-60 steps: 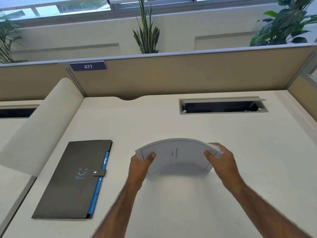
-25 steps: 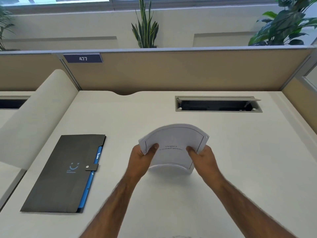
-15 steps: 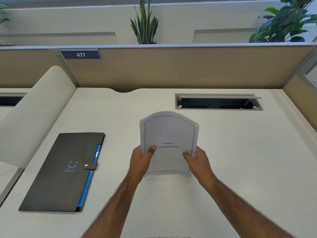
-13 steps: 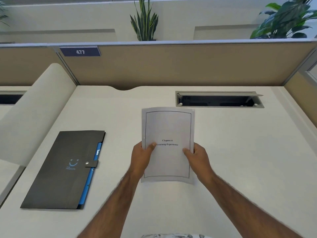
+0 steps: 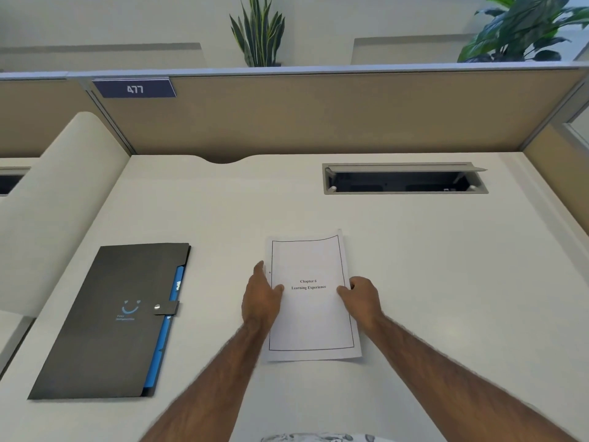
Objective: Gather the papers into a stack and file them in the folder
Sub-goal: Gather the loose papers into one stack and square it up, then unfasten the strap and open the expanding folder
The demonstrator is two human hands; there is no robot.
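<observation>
A stack of white papers [image 5: 310, 317] lies flat on the white desk, its top sheet printed "Chapter 6 Learning Experience" inside a black border. My left hand [image 5: 262, 298] holds the stack's left edge, thumb on top of the sheet. My right hand [image 5: 361, 299] holds the right edge the same way. A black folder [image 5: 105, 323] with a snap strap and blue inner tabs lies shut on the desk to the left of the papers, apart from them.
A recessed cable tray [image 5: 404, 180] with its lid raised sits in the desk at the back right. A tan partition [image 5: 318, 113] with a "477" sign closes the far edge. A white curved divider [image 5: 54, 205] borders the desk on the left.
The stack was held up bent and sideways, then turned upright in both hands, and now lies flat on the desk. Both hands stay on its edges.
</observation>
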